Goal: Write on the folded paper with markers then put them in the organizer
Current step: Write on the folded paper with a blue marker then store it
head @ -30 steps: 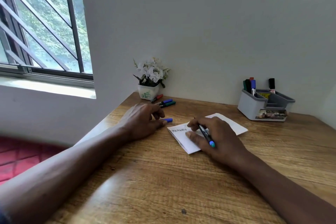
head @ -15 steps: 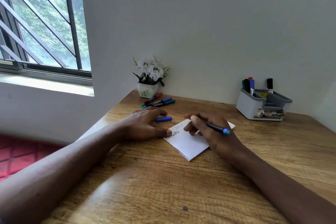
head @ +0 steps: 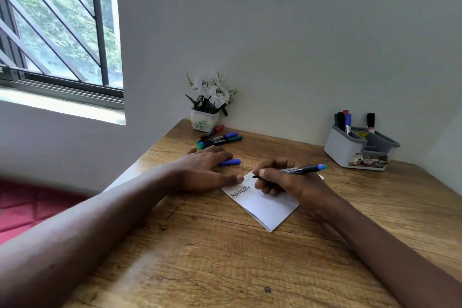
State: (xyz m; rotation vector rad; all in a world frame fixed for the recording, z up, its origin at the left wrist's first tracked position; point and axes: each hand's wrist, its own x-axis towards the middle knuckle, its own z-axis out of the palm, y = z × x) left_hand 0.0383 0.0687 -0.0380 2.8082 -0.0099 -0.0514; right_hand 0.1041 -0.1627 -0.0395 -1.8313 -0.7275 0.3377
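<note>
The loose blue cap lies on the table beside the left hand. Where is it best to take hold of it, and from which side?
Probably pinch the blue cap across its free right end, coming from above. It lies flat, lengthwise left to right, and the left hand covers its other end.

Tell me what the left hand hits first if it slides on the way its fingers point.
Likely the blue cap, right at the upper fingertips of the left hand; its lowest finger, already on the folded paper, would next meet the right hand gripping the marker.
</note>
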